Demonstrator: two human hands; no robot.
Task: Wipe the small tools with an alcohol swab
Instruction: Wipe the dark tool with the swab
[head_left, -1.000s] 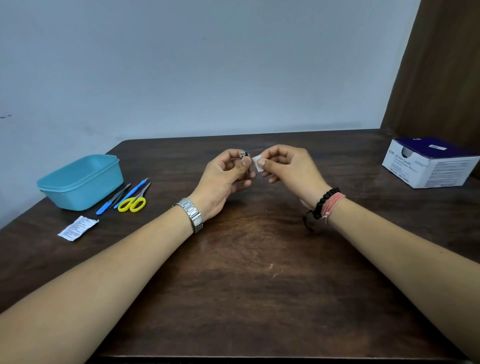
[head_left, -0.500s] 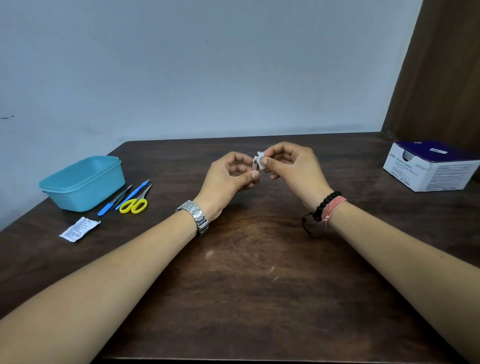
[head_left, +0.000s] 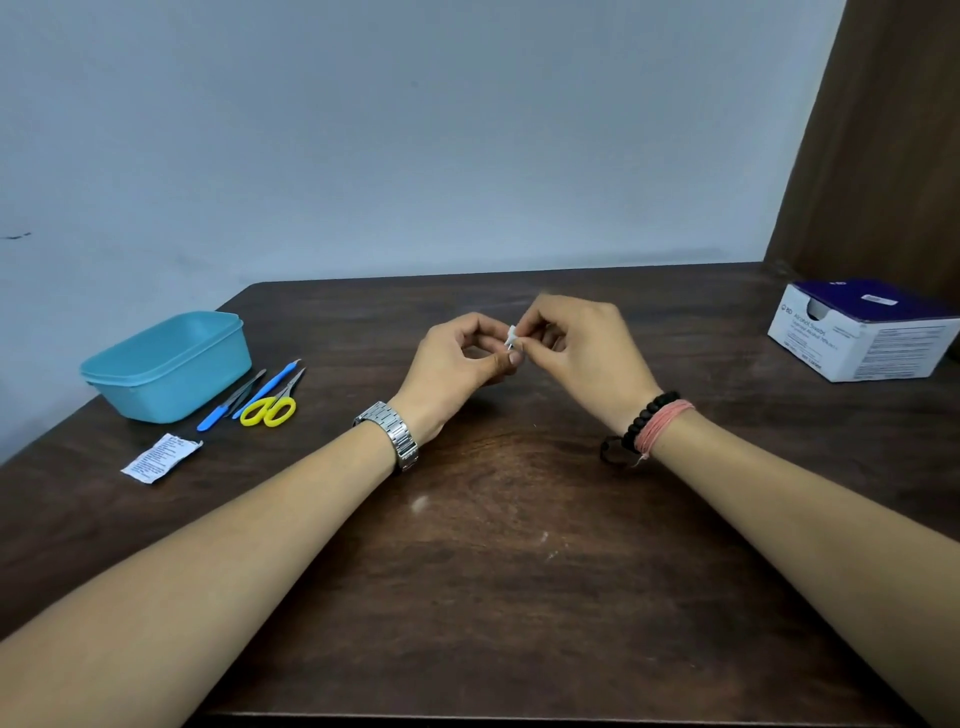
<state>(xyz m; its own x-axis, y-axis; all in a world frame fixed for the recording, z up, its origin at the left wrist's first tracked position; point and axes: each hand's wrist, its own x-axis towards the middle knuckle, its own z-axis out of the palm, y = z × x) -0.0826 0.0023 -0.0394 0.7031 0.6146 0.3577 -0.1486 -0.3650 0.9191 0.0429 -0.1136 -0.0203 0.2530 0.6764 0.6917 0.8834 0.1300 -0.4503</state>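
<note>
Above the middle of the dark wooden table (head_left: 498, 571), my left hand (head_left: 457, 364) pinches a small metal tool (head_left: 511, 345), mostly hidden by my fingers. My right hand (head_left: 582, 358) pinches a white alcohol swab (head_left: 512, 332) and presses it against the tool's top. At the left lie yellow-handled scissors (head_left: 270, 408), a blue-handled tool (head_left: 249, 397) and dark tweezers (head_left: 241, 392), side by side.
A turquoise plastic tub (head_left: 166, 364) stands at the left behind the tools. A torn white swab wrapper (head_left: 161, 457) lies in front of it. A white and purple box of alcohol swabs (head_left: 862, 332) stands at the far right. A wall runs behind the table.
My right hand has brought the swab onto the small tool; a second ago the swab was held just beside it. Both hands stay together over the table's middle.
</note>
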